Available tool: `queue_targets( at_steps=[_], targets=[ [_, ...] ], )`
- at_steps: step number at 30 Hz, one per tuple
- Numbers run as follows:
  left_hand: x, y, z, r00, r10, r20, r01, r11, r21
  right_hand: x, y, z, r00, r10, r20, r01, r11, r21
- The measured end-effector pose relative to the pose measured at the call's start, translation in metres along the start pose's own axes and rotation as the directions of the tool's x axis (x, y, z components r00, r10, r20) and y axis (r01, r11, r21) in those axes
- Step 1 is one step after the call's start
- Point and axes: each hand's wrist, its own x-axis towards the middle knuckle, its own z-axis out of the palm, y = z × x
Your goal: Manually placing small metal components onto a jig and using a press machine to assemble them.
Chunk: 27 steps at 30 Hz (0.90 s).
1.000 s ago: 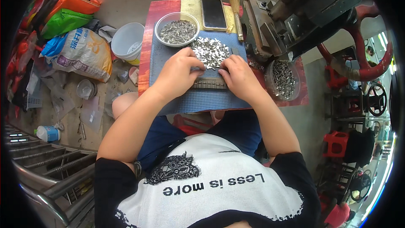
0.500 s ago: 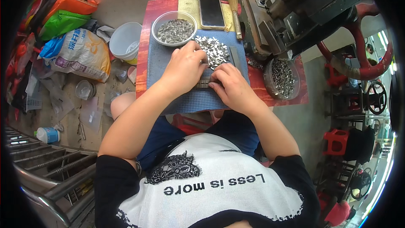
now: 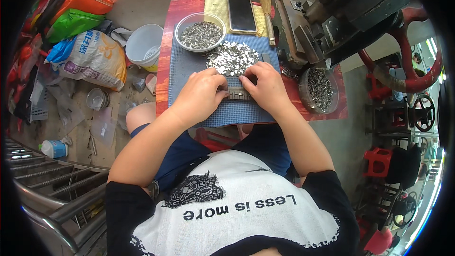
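A slotted metal strip (image 3: 239,93) lies on the blue ribbed mat (image 3: 182,78) before me. My left hand (image 3: 201,92) is closed at the strip's left end, thumb and fingers bent together; whatever is between them is too small to make out. Above the strip's right part, my right hand (image 3: 266,85) has thumb and forefinger drawn together by the near right edge of a pile of small shiny metal pieces (image 3: 232,58). Its fingertips hide what they may hold. A clear round bowl (image 3: 179,42) of thin metal pieces stands beyond my left hand.
A phone (image 3: 241,14) and a straw brush (image 3: 267,16) lie at the table's far side. To the right are a dark hand press (image 3: 303,38) and a clear tub (image 3: 304,98) of metal parts. A white bucket (image 3: 142,42) and sacks (image 3: 95,61) stand left.
My left hand has drawn back from beside the bowl and pile to the strip's left end, uncovering more of the pile. My right hand has shifted slightly right and away from me.
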Motion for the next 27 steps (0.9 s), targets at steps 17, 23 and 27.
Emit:
queue_targets(
  at_steps=[17, 23, 27],
  targets=[
    [-0.007, -0.009, 0.003, 0.988, -0.041, -0.149, 0.024, 0.993, -0.116, 0.003, 0.006, -0.023, 0.968, -0.116, 0.224, 0.106, 0.993, 0.052],
    [-0.002, -0.012, 0.001, 0.974, -0.106, -0.203, 0.074, 0.984, -0.16, -0.009, -0.015, -0.019, 0.94, -0.274, 0.202, 0.231, 0.949, 0.216],
    [0.011, -0.007, 0.007, 0.975, -0.066, -0.211, 0.045, 0.994, -0.103, -0.015, -0.021, -0.012, 0.957, -0.205, 0.207, 0.178, 0.974, 0.14]
  ],
)
